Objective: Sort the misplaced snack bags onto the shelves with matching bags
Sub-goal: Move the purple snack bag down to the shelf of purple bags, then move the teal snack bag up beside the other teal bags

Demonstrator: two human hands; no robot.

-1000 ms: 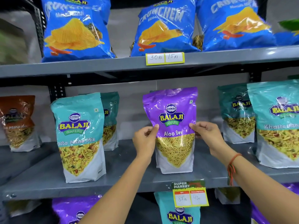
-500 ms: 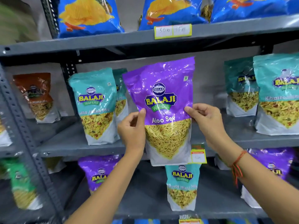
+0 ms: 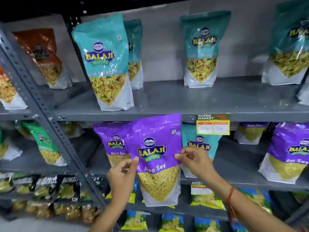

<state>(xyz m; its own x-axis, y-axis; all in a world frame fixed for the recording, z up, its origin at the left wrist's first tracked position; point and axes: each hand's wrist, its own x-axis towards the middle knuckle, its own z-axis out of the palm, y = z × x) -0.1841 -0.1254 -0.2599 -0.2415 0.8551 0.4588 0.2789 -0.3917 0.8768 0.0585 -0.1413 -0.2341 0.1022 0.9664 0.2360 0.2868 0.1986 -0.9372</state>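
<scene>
Both hands pinch one purple Aloo Sev bag [image 3: 156, 158] upright by its side edges, left hand [image 3: 122, 175] and right hand [image 3: 194, 160], thumbs on its face, in front of the lower shelf [image 3: 242, 182]. Behind it: two purple bags [image 3: 113, 144], one left and one far right, and one teal bag [image 3: 199, 144]. Farther up, upper shelf [image 3: 184, 113]: at least four teal bags.
</scene>
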